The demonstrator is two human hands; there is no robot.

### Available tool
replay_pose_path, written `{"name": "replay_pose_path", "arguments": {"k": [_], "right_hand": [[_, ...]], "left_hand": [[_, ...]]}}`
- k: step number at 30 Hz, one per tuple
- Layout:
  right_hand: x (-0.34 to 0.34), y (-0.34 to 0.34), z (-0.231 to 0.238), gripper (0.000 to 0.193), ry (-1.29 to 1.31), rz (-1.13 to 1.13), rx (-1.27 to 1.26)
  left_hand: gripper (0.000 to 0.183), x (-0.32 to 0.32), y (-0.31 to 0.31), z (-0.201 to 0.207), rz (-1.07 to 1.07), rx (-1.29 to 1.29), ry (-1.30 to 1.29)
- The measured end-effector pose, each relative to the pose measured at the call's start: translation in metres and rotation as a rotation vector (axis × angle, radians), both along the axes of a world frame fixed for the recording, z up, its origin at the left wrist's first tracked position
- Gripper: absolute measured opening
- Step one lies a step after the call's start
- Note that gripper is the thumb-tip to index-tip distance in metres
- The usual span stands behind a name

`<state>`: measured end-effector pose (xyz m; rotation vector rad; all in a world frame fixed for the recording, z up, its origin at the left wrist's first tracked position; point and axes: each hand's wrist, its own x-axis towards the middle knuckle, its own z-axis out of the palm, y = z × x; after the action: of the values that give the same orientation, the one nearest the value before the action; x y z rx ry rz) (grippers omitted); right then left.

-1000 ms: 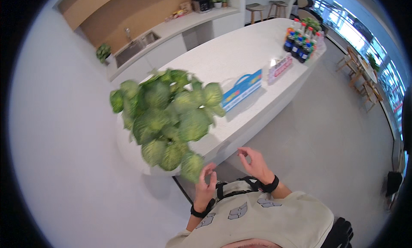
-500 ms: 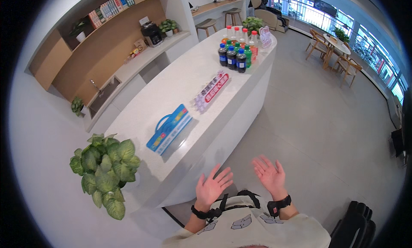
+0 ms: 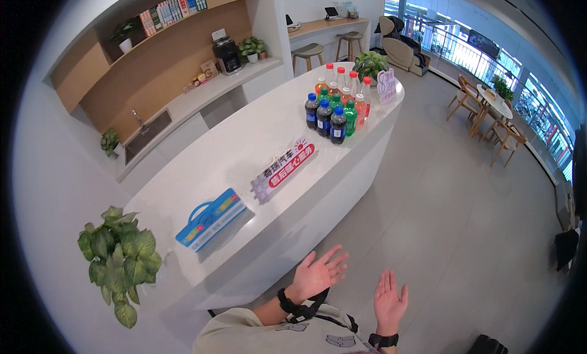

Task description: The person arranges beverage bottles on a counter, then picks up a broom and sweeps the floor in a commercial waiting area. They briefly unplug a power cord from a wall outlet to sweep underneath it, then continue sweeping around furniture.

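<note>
My left hand is held palm up with its fingers spread, beside the front side of the white counter and touching nothing. To its right, my right hand is also empty, fingers straight and thumb apart, over the grey floor. Both wrists wear black bands. On the counter stand a blue sign with a handle-shaped top, a white and red lettered sign, and a cluster of bottles: dark ones with blue caps, green ones, and orange and pink ones with red caps.
A leafy plant stands at the counter's near left end, another plant at its far end beside a small pink sign. Behind are a sink and a coffee machine. Wooden chairs surround a round table at right.
The view has shifted, so the counter things sit lower and farther left. My left hand has moved toward the counter's front side; my right hand appears lower. Both stay empty.
</note>
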<state>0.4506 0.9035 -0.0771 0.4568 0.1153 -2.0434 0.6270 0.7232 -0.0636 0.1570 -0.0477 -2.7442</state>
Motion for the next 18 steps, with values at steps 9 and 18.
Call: {"name": "replay_pose_path", "arguments": {"k": [9,18], "right_hand": [[-0.105,-0.095,0.005,0.051,0.153,-0.04,-0.086],[-0.198,-0.138,0.004,0.052,0.182,-0.141,-0.174]], "left_hand": [[0.061,-0.115,-0.109,-0.019,-0.083,-0.033,0.158],[0.061,-0.238,-0.173,-0.009,-0.213,0.017,0.17]]}}
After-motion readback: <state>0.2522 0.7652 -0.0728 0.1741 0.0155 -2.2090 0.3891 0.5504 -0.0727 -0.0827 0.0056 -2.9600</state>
